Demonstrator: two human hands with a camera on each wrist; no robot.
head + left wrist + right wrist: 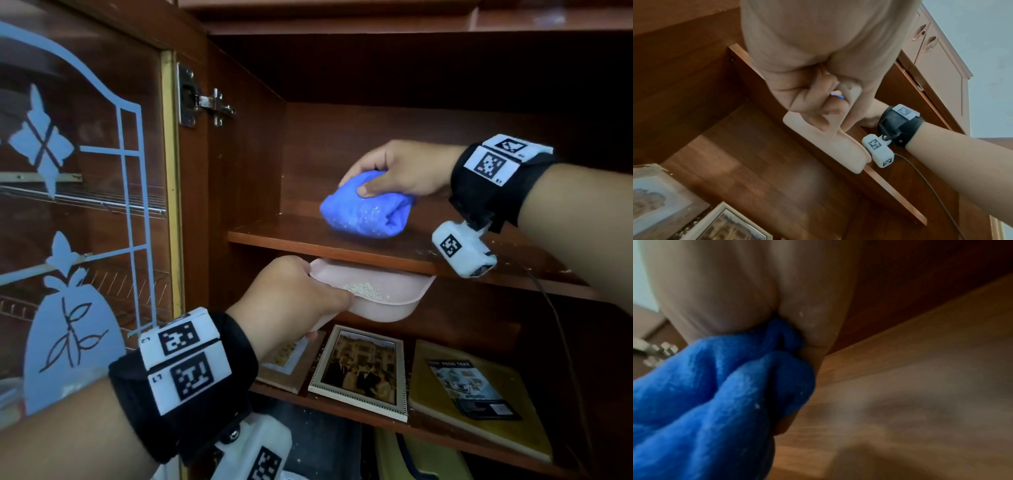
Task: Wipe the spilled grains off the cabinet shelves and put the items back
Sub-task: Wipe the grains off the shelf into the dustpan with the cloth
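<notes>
My right hand (394, 171) grips a bunched blue cloth (366, 209) that rests on the upper wooden shelf (291, 236); white grains cling to the cloth. In the right wrist view the blue cloth (715, 394) fills the lower left under my palm. My left hand (291, 294) holds a pale pink dustpan (383, 298) by its handle, tucked just under the shelf's front edge, with a small heap of grains (366, 291) inside. The left wrist view shows fingers (818, 104) curled through the dustpan (828, 146) handle. A few grains (424, 253) lie on the shelf at right.
On the lower shelf (342, 407) lie two framed pictures (363, 370) and a yellow book (479, 394). The glass cabinet door (85, 205) stands open at left, its hinge (202, 99) on the side wall. A cable (561, 329) hangs from my right wrist.
</notes>
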